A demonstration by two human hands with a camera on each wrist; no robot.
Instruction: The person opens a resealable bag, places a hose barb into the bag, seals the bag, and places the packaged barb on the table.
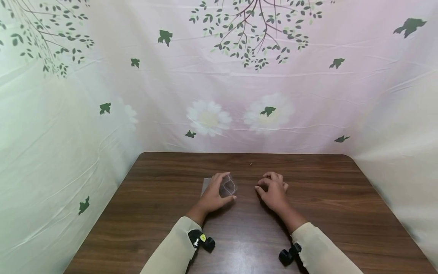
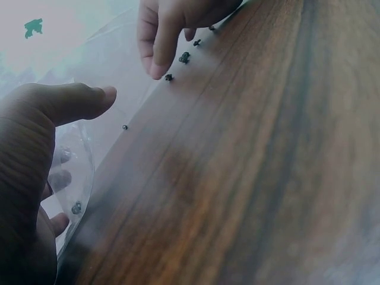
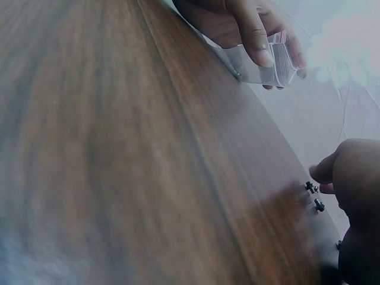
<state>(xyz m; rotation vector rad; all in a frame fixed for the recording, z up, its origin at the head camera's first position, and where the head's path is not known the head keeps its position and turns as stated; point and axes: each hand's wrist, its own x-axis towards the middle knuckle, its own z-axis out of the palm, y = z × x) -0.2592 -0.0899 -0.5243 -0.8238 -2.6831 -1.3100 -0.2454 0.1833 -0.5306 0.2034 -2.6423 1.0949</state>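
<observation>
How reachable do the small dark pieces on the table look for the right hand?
Probably yes: the right hand is close beside the small dark pieces, with nothing visible blocking them; the left hand, holding the clear bag, sits apart.

Head view: clear bag sits partly hidden behind left hand. Wrist views: dark bits are too small to name — right hand half covers one. Whether its fingertips hold any, can't tell. Near tabletop blurs. Left sleeve and right sleeve run off head view's bottom edge.
</observation>
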